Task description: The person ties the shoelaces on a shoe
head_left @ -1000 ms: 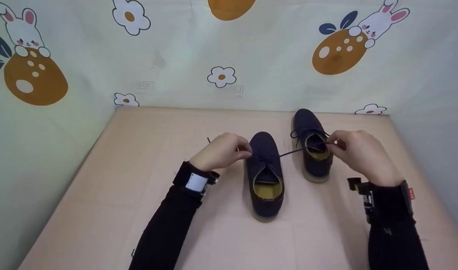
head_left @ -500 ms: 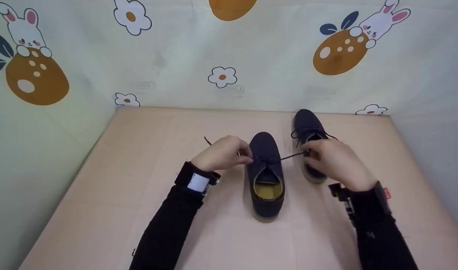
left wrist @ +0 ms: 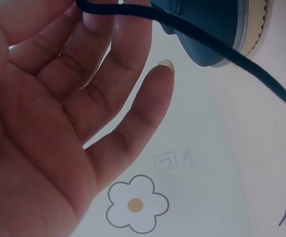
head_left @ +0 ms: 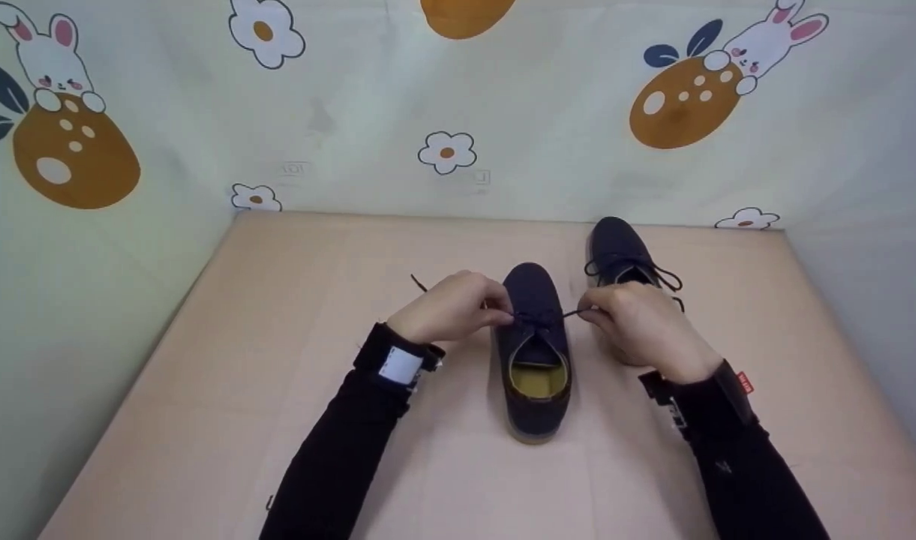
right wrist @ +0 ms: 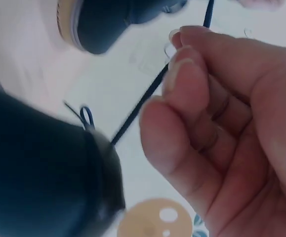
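Left hand (head_left: 458,306) and right hand (head_left: 641,322) each pinch shoelace (left wrist: 231,55) at the near shoe (head_left: 531,289), just right of the head view's centre.
The left wrist view follows one tail to its lower-right tip; the head view shows a stub.

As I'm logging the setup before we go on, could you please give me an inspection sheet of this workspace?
Surface: pale pinkish tabletop, flat.
Job's things: near shoe, dark, upright, toe pointing away; far shoe, dark, to its right and farther back, partly hidden by a hand.
Clutter: nothing seen.
Hands: left hand holds one end of the near shoe's lace; right hand pinches the other. Both wear a dark wrist band.
Cables: nothing seen.
Surroundings: pale backdrop printed with rabbits, orange fruit shapes and flowers.
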Demonstrator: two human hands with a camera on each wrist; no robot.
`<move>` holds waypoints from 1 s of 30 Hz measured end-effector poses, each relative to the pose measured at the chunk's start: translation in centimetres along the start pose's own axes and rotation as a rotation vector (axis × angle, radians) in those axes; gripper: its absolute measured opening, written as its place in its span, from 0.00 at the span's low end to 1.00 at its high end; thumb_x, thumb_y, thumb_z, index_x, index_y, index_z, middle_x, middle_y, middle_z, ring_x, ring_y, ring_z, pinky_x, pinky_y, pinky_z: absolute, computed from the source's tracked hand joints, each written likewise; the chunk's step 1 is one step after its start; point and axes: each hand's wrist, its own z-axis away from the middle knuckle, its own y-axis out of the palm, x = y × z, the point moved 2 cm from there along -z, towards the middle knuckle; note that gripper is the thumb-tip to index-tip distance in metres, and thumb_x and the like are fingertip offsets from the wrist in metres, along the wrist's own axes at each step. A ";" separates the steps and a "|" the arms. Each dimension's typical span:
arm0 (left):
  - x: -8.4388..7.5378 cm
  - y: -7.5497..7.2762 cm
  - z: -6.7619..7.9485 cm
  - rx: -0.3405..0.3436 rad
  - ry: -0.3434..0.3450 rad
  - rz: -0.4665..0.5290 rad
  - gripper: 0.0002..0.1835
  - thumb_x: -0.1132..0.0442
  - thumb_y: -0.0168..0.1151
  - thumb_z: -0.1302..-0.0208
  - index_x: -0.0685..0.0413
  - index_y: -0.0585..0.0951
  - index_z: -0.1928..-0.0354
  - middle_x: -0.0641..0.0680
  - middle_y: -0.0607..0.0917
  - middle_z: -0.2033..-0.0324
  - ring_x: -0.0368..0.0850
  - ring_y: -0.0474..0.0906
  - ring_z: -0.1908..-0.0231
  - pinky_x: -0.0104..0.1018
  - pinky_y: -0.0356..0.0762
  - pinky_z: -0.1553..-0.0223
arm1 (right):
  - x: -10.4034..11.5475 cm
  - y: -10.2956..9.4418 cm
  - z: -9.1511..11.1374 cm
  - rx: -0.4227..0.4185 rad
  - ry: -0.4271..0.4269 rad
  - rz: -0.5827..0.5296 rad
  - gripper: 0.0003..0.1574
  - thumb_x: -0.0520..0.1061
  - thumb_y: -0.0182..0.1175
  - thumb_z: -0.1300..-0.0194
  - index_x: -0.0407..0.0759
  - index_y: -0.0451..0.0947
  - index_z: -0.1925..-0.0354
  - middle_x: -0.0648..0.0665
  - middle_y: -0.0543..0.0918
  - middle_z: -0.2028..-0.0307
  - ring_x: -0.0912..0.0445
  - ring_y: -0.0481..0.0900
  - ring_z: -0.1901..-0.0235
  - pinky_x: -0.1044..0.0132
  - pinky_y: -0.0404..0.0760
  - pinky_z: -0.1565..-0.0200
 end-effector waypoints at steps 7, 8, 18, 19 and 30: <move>0.3 -0.4 0.4 0.044 0.061 0.056 0.06 0.63 0.66 0.34 0.53 0.85 0.70 0.44 0.84 0.71 0.36 0.77 0.71 0.32 0.76 0.64 | -1.1 -1.8 0.5 -0.004 0.027 0.026 0.05 0.40 0.72 0.42 0.49 0.85 0.70 0.50 0.85 0.73 0.48 0.83 0.71 0.48 0.78 0.68; 0.3 -0.4 0.5 0.057 0.066 0.063 0.06 0.63 0.66 0.34 0.53 0.85 0.70 0.44 0.84 0.71 0.36 0.77 0.71 0.32 0.76 0.64 | -1.2 -1.9 0.6 0.007 0.034 0.030 0.05 0.40 0.72 0.42 0.49 0.86 0.70 0.50 0.85 0.72 0.47 0.83 0.70 0.48 0.78 0.68; 1.0 -0.7 1.0 0.165 0.053 0.073 0.09 0.66 0.68 0.37 0.53 0.83 0.76 0.43 0.84 0.74 0.34 0.79 0.71 0.32 0.78 0.64 | -2.0 -2.3 1.3 0.122 0.111 0.091 0.05 0.42 0.73 0.44 0.51 0.87 0.73 0.48 0.86 0.72 0.45 0.82 0.70 0.47 0.78 0.71; 1.1 -0.7 1.0 0.172 0.048 0.074 0.09 0.66 0.68 0.37 0.53 0.83 0.76 0.43 0.85 0.74 0.34 0.79 0.71 0.32 0.77 0.64 | -2.0 -2.3 1.3 0.126 0.116 0.095 0.05 0.42 0.74 0.44 0.51 0.87 0.73 0.48 0.86 0.72 0.45 0.82 0.70 0.46 0.78 0.72; 1.3 -1.1 0.9 0.029 0.036 -0.054 0.06 0.60 0.68 0.36 0.50 0.86 0.71 0.43 0.80 0.73 0.44 0.73 0.67 0.35 0.69 0.61 | -1.5 -2.7 1.0 0.039 0.130 0.051 0.05 0.43 0.70 0.38 0.49 0.82 0.70 0.46 0.83 0.74 0.49 0.78 0.76 0.48 0.74 0.74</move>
